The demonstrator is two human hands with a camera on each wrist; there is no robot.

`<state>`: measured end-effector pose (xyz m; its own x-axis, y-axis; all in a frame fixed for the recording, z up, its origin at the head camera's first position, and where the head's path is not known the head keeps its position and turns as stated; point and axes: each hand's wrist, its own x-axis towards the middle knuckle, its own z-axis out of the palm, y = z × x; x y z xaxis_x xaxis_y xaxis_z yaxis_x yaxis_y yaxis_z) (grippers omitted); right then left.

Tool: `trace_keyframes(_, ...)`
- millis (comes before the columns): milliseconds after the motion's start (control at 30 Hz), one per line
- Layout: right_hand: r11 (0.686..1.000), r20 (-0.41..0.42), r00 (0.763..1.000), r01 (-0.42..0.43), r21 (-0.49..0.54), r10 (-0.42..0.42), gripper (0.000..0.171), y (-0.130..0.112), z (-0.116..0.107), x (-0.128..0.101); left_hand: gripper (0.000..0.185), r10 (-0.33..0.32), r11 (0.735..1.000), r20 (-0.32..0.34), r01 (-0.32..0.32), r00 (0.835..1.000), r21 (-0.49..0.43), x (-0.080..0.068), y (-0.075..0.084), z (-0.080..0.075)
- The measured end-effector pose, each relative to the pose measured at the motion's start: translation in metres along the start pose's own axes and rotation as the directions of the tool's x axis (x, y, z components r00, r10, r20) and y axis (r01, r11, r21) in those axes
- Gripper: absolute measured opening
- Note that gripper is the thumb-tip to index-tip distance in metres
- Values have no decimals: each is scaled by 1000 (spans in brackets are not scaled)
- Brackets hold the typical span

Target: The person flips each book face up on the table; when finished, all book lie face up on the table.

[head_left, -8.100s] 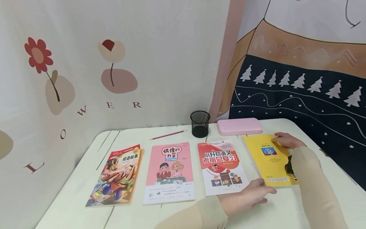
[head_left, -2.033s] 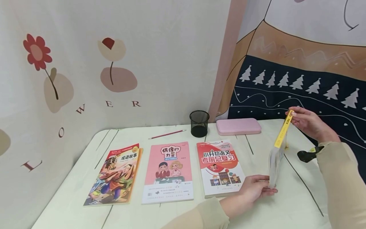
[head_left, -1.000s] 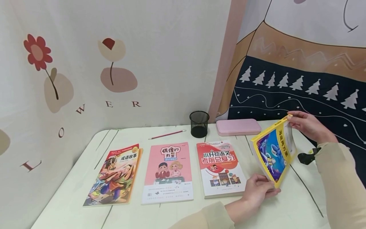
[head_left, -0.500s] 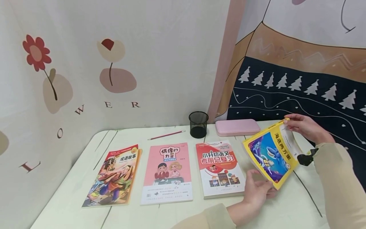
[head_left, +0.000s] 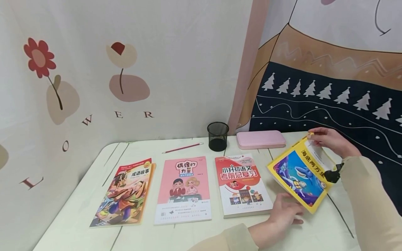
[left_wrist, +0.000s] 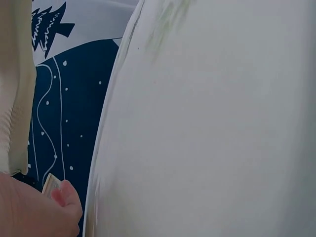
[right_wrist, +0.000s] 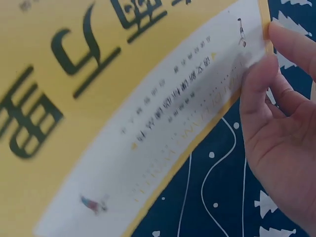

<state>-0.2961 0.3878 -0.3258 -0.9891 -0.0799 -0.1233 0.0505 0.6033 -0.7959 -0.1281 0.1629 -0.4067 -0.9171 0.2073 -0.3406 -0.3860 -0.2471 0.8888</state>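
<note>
My right hand (head_left: 334,141) pinches the top corner of a yellow storybook (head_left: 298,174), between thumb and fingers. Its front cover, with a diver and a shark, faces up, and the book leans with that corner raised. The right wrist view shows the fingertips on the edge of the cover (right_wrist: 64,113). Beside the book's lower left edge is my left hand (head_left: 282,216), its fingers loosely bent and holding nothing visible. At the lower left of the left wrist view, part of a hand (left_wrist: 44,207) shows near a small pale edge; whose it is I cannot tell.
A red-and-white workbook (head_left: 243,184), a pink book (head_left: 185,190) and a colourful storybook (head_left: 124,191) lie in a row on the table (head_left: 147,240). Behind them are a pencil (head_left: 182,147), a black mesh pen holder (head_left: 218,136) and a pink pencil case (head_left: 261,139).
The yellow book has turned from back cover up, through an upright pose, to front cover up, and is now lower. The left hand has come away from its bottom corner.
</note>
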Motion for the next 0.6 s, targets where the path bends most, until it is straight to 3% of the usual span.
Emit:
trace_keyframes(200,999,-7,1000,-22,-50,22,61,0,8,2,40,-73,997,120,76,990,-18,1,0,-3)
trace_keyframes(433,995,-14,999,-33,-97,32,56,3,21,7,32,-184,982,308,191,933,8,1,1,-12)
trace_keyframes(500,994,-32,998,-50,-96,48,55,4,26,10,29,-211,976,331,215,920,23,2,1,-12)
trace_keyframes(600,994,-36,998,-56,-99,53,55,4,32,16,23,-253,967,323,244,912,68,5,1,-12)
